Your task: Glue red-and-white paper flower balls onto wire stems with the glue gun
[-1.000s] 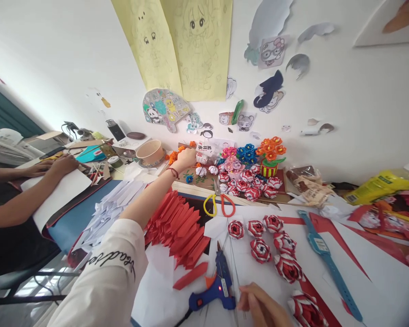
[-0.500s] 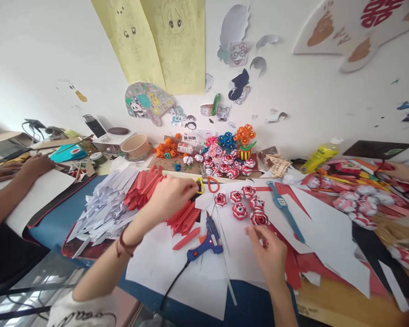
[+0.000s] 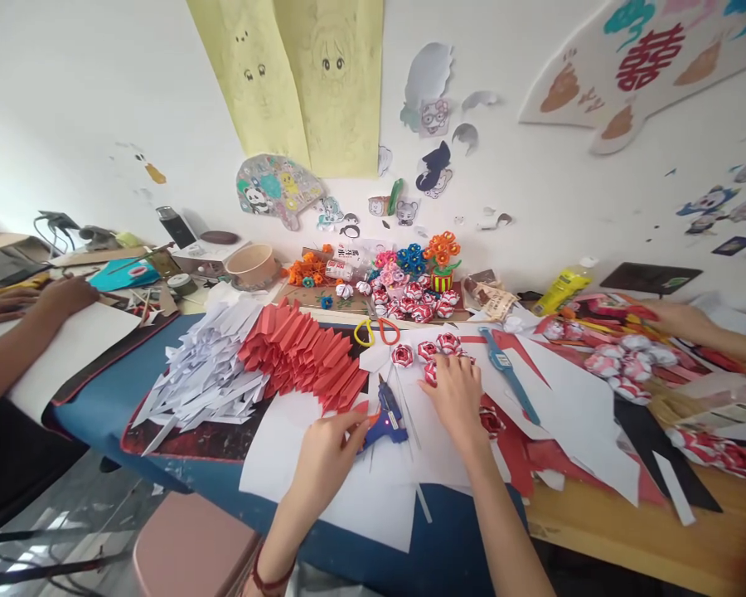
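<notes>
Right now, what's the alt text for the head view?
A person's bare left hand is at a blue plastic glue gun, their right hand over red-and-white paper roses on white paper sheets. Piles of red paper strips and white paper strips lie to the left; multicoloured craft flowers stand behind.

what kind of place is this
Likely a craft workroom: a blue glue gun lies near a pile of folded red paper strips, with red-and-white flowers close by.

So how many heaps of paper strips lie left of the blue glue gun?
2: a white heap, and beside it a red heap, just beyond the left hand. None seems hidden.
</notes>
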Action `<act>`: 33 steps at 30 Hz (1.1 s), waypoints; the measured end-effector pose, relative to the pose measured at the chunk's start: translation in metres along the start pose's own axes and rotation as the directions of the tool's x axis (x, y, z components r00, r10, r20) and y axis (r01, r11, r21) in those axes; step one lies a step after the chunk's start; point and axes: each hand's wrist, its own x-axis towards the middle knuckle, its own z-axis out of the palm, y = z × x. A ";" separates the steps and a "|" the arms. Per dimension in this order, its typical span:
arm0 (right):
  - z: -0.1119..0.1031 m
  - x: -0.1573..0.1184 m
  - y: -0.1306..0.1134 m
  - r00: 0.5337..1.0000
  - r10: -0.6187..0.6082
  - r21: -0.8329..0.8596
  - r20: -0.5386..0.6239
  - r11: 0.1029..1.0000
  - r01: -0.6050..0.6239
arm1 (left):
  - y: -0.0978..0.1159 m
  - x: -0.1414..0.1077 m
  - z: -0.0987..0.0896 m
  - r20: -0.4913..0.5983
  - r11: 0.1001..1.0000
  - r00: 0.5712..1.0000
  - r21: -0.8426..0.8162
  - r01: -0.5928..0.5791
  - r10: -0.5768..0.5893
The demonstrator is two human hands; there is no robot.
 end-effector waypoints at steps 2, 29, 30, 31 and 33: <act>0.001 0.001 0.000 1.000 0.002 0.044 -0.013 0.999 -0.001 | -0.003 -0.001 0.005 -0.019 0.999 1.000 -0.048 0.001 -0.002; -0.014 -0.059 0.005 0.912 0.388 0.982 0.129 0.080 -0.173 | 0.008 0.021 0.036 -0.123 0.977 0.973 -0.056 -0.206 0.198; -0.015 -0.057 0.006 0.912 0.398 0.974 0.097 0.150 -0.169 | 0.007 0.021 0.035 -0.120 0.977 0.973 -0.058 -0.205 0.197; -0.016 -0.053 0.007 0.917 0.392 0.960 0.067 0.225 -0.167 | 0.006 0.021 0.034 -0.118 0.977 0.973 -0.058 -0.203 0.196; -0.017 -0.044 0.006 0.942 0.335 0.905 0.015 0.397 -0.156 | 0.005 0.021 0.032 -0.122 0.978 0.974 -0.057 -0.200 0.192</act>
